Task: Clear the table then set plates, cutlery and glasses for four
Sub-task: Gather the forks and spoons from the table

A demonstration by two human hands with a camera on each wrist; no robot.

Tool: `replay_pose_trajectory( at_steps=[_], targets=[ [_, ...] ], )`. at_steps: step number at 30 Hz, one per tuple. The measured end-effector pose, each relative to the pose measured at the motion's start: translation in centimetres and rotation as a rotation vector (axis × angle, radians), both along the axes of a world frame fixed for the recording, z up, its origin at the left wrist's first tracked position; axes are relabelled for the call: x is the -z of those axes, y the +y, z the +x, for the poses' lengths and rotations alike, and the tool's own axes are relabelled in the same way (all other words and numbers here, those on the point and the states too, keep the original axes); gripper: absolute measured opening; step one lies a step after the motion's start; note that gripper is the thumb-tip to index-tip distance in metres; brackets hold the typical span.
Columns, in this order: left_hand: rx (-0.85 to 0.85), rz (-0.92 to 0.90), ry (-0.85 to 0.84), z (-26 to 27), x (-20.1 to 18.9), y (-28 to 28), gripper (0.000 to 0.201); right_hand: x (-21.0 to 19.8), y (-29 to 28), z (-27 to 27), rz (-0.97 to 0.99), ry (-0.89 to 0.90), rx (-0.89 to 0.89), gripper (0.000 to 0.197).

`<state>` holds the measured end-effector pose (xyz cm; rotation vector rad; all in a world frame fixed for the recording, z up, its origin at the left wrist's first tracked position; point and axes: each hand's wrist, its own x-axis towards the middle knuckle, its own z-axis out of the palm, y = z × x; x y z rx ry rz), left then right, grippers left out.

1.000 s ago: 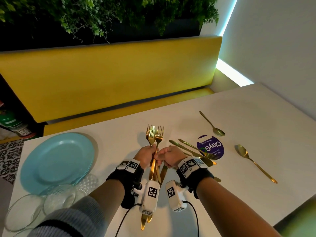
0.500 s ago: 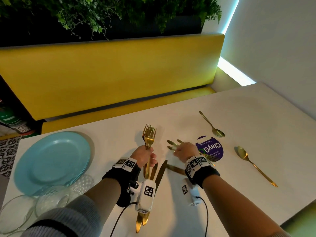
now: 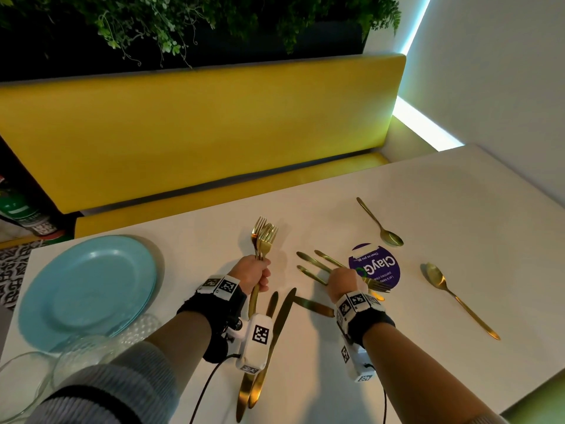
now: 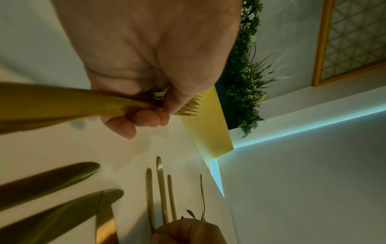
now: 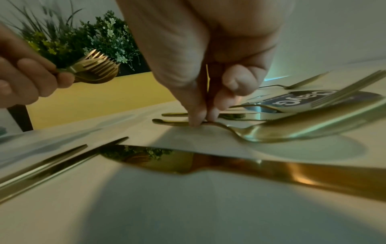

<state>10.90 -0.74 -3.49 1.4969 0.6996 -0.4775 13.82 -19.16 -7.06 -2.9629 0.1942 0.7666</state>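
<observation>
My left hand (image 3: 260, 275) grips a bundle of gold forks (image 3: 264, 237) by the handles, tines pointing up and away; the same grip shows in the left wrist view (image 4: 146, 113). My right hand (image 3: 339, 276) reaches down among three loose gold handles (image 3: 308, 260) beside a purple coaster (image 3: 379, 266). In the right wrist view its thumb and fingertips (image 5: 203, 118) pinch the thin handle of what looks like a gold spoon (image 5: 261, 133) lying on the white table (image 3: 458, 194). A stack of blue plates (image 3: 88, 286) sits at the left.
Gold knives (image 3: 282, 313) lie between my wrists, and one (image 3: 315, 307) lies crosswise under the right wrist. Two more spoons (image 3: 380, 224) (image 3: 458, 301) lie to the right. Clear glass dishes (image 3: 76, 356) stand at the lower left. A yellow bench (image 3: 198, 133) runs behind the table.
My right hand let go of the fork bundle, moved right to the loose cutlery by the coaster and pinched one handle. My left hand kept the forks, shifting slightly left.
</observation>
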Motion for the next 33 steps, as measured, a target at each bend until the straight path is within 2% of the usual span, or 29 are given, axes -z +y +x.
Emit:
replay_pose_trajectory(
  at_steps=[5, 8, 12, 15, 18, 21, 24, 30, 33],
  targets=[
    [0.067, 0.049, -0.035, 0.4, -0.2, -0.1, 0.017, -0.4, -0.3, -0.3, -0.009, 0.018, -0.098, 0.025],
    [0.107, 0.128, -0.075, 1.1, -0.2, -0.3, 0.016, -1.5, -0.2, -0.1, -0.003, -0.050, -0.186, 0.022],
    [0.160, 0.229, -0.146, 1.7, -0.9, -0.9, 0.013, -4.1, 0.4, 0.3, -0.026, -0.150, -0.521, 0.024],
    [0.256, 0.192, -0.134, 1.9, -1.4, -1.7, 0.010, -5.7, 1.3, 0.6, -0.043, -0.191, -0.771, 0.024],
    [0.337, 0.144, -0.088, 1.7, -1.4, -2.6, 0.024, -6.6, 2.1, 0.7, -0.025, -0.213, -0.897, 0.026],
    [0.393, 0.182, -0.055, 1.4, -1.1, -3.1, 0.027, -7.0, 2.6, 0.7, -0.005, -0.201, -0.955, 0.029],
    [0.534, 0.158, -0.066, 1.2, -1.2, -3.6, 0.025, -7.0, 2.9, 1.0, 0.013, -0.187, -1.007, 0.028],
    [0.505, 0.138, -0.037, 1.1, -1.1, -4.0, 0.029, -6.1, 2.9, 1.3, 0.090, -0.224, -1.025, 0.027],
    [0.465, 0.094, -0.009, 1.2, -0.8, -4.0, 0.032, -5.4, 2.7, 1.7, 0.157, -0.253, -0.915, 0.025]
  ],
)
